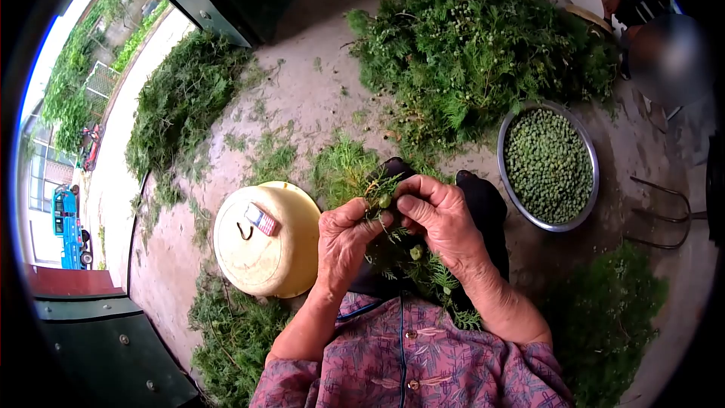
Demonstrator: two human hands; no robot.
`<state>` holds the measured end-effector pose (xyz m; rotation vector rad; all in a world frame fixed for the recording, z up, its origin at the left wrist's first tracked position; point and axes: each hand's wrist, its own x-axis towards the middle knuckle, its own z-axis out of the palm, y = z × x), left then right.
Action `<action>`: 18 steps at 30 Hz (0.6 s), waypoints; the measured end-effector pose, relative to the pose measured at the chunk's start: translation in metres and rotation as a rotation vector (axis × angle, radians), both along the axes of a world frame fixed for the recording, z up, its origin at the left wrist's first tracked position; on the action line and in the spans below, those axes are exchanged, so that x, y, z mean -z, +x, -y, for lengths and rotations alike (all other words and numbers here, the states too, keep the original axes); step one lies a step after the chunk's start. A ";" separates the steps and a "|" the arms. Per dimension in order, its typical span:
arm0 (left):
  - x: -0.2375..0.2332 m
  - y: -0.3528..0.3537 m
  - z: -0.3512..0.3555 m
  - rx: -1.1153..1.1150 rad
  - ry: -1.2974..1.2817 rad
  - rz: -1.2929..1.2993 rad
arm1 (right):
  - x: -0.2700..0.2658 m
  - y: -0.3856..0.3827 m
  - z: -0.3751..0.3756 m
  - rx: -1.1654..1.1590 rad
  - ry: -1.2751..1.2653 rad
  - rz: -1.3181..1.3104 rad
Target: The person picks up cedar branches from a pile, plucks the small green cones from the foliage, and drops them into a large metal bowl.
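In front of my chest, my left hand (347,236) is closed in a pinch on an evergreen sprig (377,187) with scale-like leaves. A round green cone (384,201) shows on the sprig between my hands. My right hand (445,223) is also closed, its thumb and forefinger pinched at the sprig beside that cone; the exact contact is partly hidden. Below my hands, more leafy sprigs (444,279) and another green cone (416,252) hang over my lap.
A metal basin (501,170) of small green cones stands at right. Left is an upturned cream tub (234,257) with a small packet (260,220) and a dark hook-shaped object. Evergreen heaps (483,53) lie around on the concrete floor (325,98). Another person (646,4) is at upper right.
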<state>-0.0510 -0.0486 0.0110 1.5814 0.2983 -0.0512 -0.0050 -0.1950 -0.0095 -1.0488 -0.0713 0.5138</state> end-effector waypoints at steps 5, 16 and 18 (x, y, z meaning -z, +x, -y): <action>0.003 0.002 0.004 0.051 0.076 0.157 | -0.007 -0.001 -0.001 0.097 -0.177 0.303; -0.001 0.001 0.005 -0.012 -0.108 0.004 | 0.006 0.001 0.010 -0.036 0.341 -0.255; 0.002 0.000 0.006 -0.047 -0.287 -0.012 | -0.002 0.005 0.018 0.008 0.322 -0.232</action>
